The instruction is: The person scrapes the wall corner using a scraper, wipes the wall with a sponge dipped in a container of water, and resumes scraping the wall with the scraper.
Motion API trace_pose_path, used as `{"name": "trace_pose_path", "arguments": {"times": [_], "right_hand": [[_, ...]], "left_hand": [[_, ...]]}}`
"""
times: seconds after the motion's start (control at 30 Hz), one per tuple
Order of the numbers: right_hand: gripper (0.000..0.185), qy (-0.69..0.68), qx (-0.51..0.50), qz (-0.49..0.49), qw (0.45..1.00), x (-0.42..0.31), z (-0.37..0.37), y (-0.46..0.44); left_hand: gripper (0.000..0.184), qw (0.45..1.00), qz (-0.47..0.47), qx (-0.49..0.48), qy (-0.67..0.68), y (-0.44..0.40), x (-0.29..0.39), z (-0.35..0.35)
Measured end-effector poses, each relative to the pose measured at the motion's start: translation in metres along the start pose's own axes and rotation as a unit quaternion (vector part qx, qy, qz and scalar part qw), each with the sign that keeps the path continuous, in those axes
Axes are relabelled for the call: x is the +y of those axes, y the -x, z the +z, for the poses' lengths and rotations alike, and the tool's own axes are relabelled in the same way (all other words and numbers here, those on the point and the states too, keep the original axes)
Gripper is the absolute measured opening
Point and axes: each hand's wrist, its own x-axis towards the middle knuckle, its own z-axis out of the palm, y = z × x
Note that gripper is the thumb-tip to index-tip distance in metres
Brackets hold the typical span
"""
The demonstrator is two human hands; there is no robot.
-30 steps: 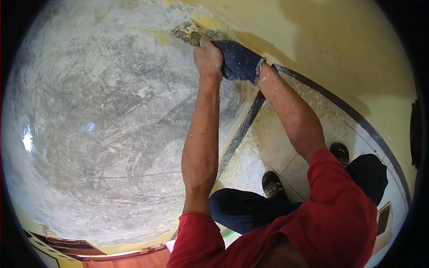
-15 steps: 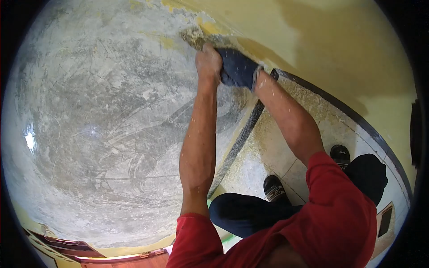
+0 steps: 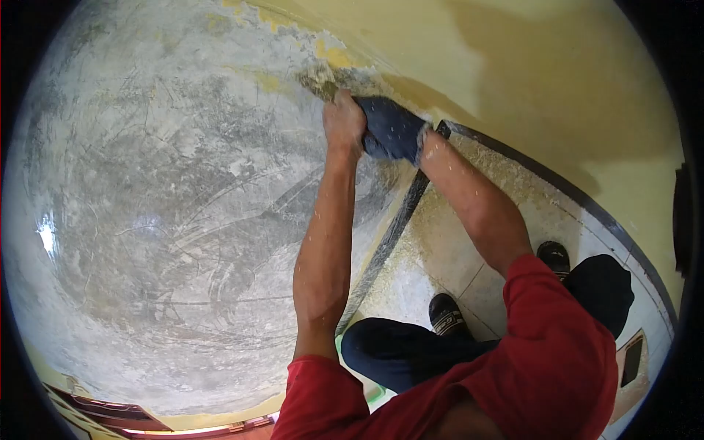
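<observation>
My left hand (image 3: 344, 123) is bare and dusty, with its fingers closed on a flat scraper (image 3: 320, 81) crusted with plaster. Right beside it, my right hand (image 3: 392, 128) wears a dark blue glove with a frayed cuff and is closed round the same tool; the handle is hidden by both hands. The scraper's blade lies against the grey, scratched wall (image 3: 183, 198), close to patches of yellow paint (image 3: 334, 55). Small pale flakes dot both forearms.
A yellow painted wall (image 3: 550, 81) meets the grey one at a corner. Dark skirting (image 3: 389, 242) runs along the base. Pale crumbs cover the floor tiles (image 3: 455, 242) near my sandals (image 3: 445, 314). A small dark item (image 3: 631, 363) lies at the lower right.
Both hands and the scraper have moved down a little along the wall, toward the skirting. The hold on the tool looks the same.
</observation>
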Motion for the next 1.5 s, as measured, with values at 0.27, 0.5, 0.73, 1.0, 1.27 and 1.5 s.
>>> {"name": "trace_pose_path", "arguments": {"times": [0.27,0.5,0.73,1.0,1.27,1.5], "right_hand": [[0.029,0.100,0.093,-0.164,0.977,-0.004,-0.003,-0.005],[0.027,0.003,0.080,-0.113,0.990,-0.011,0.000,0.002],[0.019,0.017,0.025,-0.078,0.996,0.012,0.011,0.000],[0.022,0.066,0.060,-0.084,0.992,-0.009,-0.014,-0.029],[0.019,0.151,0.098,-0.156,0.971,-0.001,-0.010,-0.032],[0.019,-0.273,0.083,0.043,0.957,0.013,0.011,-0.007]], "left_hand": [[0.049,0.995,0.008,-0.034,-0.097,-0.014,-0.003,-0.005],[0.056,0.995,-0.036,-0.010,-0.092,-0.010,-0.002,-0.004],[0.047,0.986,-0.010,-0.024,-0.165,-0.001,-0.001,-0.005],[0.045,0.991,-0.072,-0.092,-0.065,-0.029,0.027,-0.008],[0.044,0.989,-0.093,-0.112,-0.012,-0.015,0.044,-0.013],[0.045,0.965,0.117,-0.033,-0.234,-0.006,-0.004,-0.004]]}}
